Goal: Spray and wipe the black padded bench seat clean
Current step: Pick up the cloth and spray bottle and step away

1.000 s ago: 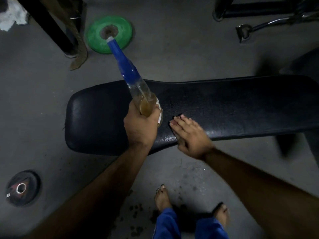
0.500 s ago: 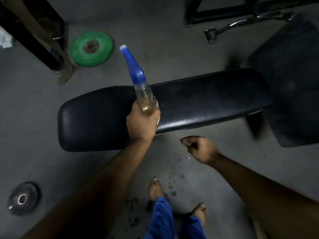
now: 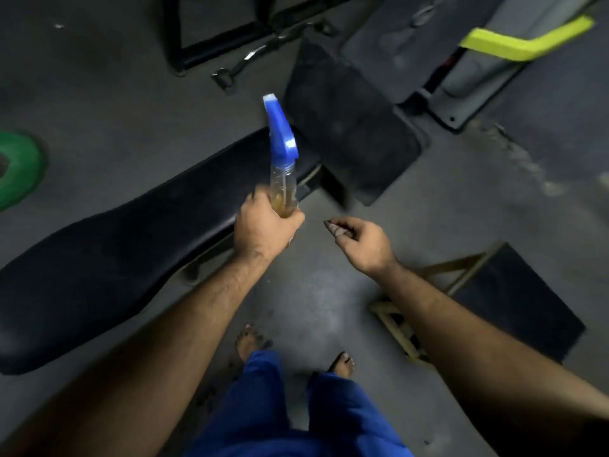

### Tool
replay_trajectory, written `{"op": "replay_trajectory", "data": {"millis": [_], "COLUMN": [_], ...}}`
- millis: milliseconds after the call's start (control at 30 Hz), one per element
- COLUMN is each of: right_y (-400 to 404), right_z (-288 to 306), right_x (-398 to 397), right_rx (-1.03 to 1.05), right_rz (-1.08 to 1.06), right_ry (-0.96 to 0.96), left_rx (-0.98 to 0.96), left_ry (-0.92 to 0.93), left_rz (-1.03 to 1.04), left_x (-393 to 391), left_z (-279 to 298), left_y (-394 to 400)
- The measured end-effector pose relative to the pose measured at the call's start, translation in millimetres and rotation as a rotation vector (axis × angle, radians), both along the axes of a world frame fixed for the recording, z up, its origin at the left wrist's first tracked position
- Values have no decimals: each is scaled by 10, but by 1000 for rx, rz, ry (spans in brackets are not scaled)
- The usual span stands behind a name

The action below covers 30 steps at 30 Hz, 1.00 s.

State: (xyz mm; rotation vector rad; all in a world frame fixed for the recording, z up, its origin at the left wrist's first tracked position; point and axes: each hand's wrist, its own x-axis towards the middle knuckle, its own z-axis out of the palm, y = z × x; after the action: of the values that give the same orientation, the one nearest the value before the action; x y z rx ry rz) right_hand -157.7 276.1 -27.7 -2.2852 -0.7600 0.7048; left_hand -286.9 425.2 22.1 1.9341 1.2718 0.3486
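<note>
We stand with the bench seat (image 3: 125,252) running from our near left to the far middle. Our left hand (image 3: 267,225) holds the spray bottle (image 3: 282,166) above the seat's near edge; our right hand (image 3: 362,240) hangs to its right, over the floor (image 3: 313,291). A weight plate (image 3: 16,169) lies far left.
</note>
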Motion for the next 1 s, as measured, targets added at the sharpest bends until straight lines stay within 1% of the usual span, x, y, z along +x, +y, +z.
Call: {"op": "replay_trajectory", "data": {"millis": [133,267,433,567,700,767,833,1000], "right_y": [-1020,-2024,-3341,-4223,-4720,-4861,-4960,-5050], "right_z": [279,363,290,126,-55,-230,-451,-1052], "right_x": [329,683,1057,1214,1370,1455,1556,1854], "right_rx": [-10,-14,-15,-23,2,-25,-60,-123], "right_rz": [-138,-245,-399,-544,-679,-716,-756,-732], "right_ry": [-84,-108,-91,-54,-59,-51,-31,-68], "left_rx": [-8,21,71,78,73,86,60,34], "left_ry": [2,-9,15,74,121,142,155,161], "left_rz": [-184,-318,-491,-615,-714,-740,-751,-752], "left_x": [585,1131,1746,2126,2477,2652,2832,3240], "left_z": [227,322,300,283,175,27,-156,-706], "left_y": [-828,-1825,-3034,-3776,-4261,-4434,-4598,-4878]}}
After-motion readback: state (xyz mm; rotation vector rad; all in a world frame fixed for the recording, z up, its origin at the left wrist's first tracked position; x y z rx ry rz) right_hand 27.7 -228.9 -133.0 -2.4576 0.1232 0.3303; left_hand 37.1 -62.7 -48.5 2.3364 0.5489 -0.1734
